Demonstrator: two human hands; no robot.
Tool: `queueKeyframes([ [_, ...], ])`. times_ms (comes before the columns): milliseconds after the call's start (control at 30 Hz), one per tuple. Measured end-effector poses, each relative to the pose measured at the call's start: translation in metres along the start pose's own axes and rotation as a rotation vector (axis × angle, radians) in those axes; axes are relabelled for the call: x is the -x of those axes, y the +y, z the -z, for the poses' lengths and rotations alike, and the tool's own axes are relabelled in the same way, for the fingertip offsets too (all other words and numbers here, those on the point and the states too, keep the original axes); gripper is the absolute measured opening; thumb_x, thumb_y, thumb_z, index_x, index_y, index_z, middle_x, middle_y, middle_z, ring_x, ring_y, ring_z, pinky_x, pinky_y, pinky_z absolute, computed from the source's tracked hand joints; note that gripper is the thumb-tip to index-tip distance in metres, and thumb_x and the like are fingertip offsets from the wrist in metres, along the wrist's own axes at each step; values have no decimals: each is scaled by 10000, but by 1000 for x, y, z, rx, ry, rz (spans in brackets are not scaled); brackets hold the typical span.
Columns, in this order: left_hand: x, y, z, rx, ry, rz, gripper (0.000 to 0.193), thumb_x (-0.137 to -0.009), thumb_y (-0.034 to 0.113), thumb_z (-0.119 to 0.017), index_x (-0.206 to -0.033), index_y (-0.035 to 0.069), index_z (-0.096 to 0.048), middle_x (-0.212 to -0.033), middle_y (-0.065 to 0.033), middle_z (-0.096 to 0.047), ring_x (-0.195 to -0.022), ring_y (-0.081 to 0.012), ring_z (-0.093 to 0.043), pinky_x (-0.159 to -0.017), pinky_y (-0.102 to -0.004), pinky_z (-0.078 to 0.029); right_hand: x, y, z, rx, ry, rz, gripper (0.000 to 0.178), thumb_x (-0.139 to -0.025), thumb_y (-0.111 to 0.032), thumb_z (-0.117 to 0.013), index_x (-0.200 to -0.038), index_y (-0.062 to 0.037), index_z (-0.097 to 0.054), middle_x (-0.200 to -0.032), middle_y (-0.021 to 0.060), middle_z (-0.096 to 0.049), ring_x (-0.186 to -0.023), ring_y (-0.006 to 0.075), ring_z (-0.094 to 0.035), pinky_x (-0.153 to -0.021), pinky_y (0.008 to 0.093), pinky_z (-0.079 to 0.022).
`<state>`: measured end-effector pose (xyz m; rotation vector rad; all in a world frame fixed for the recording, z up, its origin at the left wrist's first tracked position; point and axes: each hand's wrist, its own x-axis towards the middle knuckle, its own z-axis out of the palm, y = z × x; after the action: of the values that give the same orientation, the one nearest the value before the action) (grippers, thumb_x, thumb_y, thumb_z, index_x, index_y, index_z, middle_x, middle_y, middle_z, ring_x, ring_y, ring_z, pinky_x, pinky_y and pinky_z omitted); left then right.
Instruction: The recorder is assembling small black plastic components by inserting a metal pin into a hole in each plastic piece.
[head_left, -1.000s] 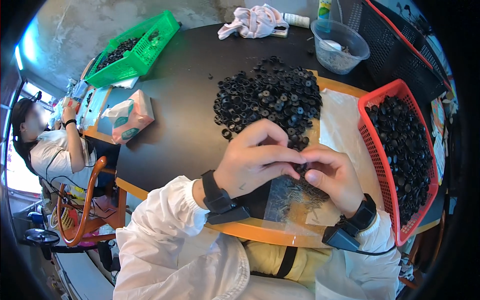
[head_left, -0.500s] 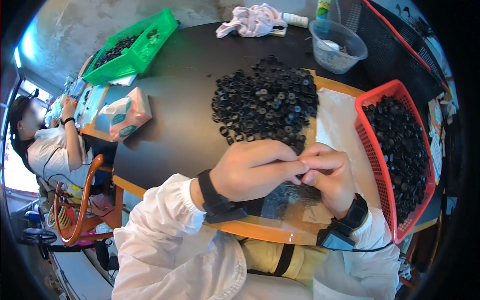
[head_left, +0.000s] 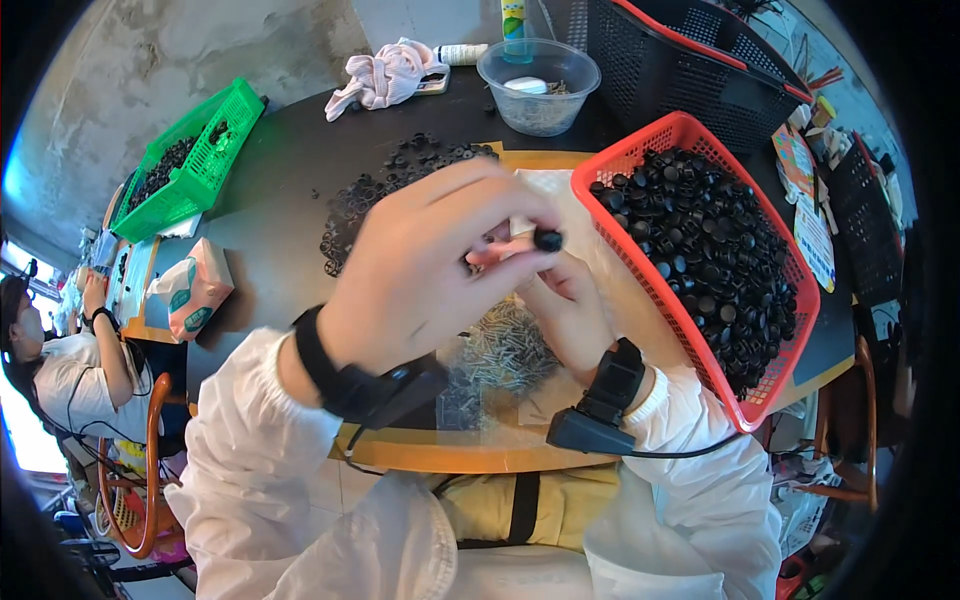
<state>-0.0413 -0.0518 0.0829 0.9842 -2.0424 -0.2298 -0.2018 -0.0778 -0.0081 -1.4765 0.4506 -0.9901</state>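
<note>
My left hand (head_left: 430, 255) is raised over the table, thumb and fingertips closed on a small round black plastic cap (head_left: 547, 240). Its back is slightly blurred by motion. Behind and below those fingertips is my right hand (head_left: 572, 310), its fingers mostly hidden, so whether it grips anything does not show. A spread heap of black ring-shaped parts (head_left: 362, 203) lies beyond my left hand, partly covered by it. Under my hands, near the table's front edge, sits a pile of small silvery metal pins (head_left: 500, 350).
A red basket (head_left: 672, 300) full of black caps stands at the right. Farther back are a clear plastic tub (head_left: 540, 105), a pink cloth (head_left: 385, 78) and a black basket (head_left: 660, 75). Left stand a tissue pack (head_left: 195, 290), a green basket (head_left: 195, 180) and a seated person (head_left: 85, 370).
The view has swung right, so the table things sit farther left. My left hand has lifted, with the black cap now showing at its fingertips. The metal pins are more exposed.
</note>
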Motion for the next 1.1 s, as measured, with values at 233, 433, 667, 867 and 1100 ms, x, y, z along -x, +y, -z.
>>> queueKeyframes([
  [233, -51, -8, -32, -227, 25, -136, 371, -790, 53, -693, -1149, 132, -645, -1085, -30, -652, -855, -198, -635, -728, -277, -527, -10, 1, 23, 895, 170, 350, 181, -820, -32, -591, -988, -49, -657, -934, 155, -626, -920, 374, -569, -775, 434, -469],
  [433, -17, -10, 26, -103, -83, 123, 254, -806, -7, -689, -1051, 61, -691, -972, -42, -655, -791, -89, -585, -680, -217, -451, -12, 7, 26, 956, 44, 293, 187, -780, -13, -644, -953, -75, -673, -911, 102, -628, -913, 317, -567, -786, 399, -475],
  [667, 49, -8, 46, -113, -469, -9, 130, -714, 104, -779, -827, 106, -715, -795, -9, -630, -729, -216, -590, -627, -320, -479, -19, 18, 16, 914, -55, 251, 178, -725, -107, -746, -890, -74, -690, -880, 63, -640, -900, 278, -573, -804, 364, -480],
  [867, 81, -32, 10, -151, -364, -26, 143, -689, 124, -773, -808, 112, -694, -802, 14, -588, -735, -201, -562, -608, -314, -481, -22, 6, 8, 836, 3, 71, 205, -734, -98, -747, -923, -59, -678, -864, 73, -652, -865, 264, -598, -768, 349, -496],
  [1100, 85, -33, -6, -117, -406, -26, 127, -687, 171, -767, -779, 139, -685, -800, 36, -567, -763, -176, -552, -630, -299, -481, -18, 5, 9, 787, 50, 92, 214, -746, -64, -741, -949, -71, -678, -846, 74, -651, -769, 224, -627, -687, 304, -502],
])
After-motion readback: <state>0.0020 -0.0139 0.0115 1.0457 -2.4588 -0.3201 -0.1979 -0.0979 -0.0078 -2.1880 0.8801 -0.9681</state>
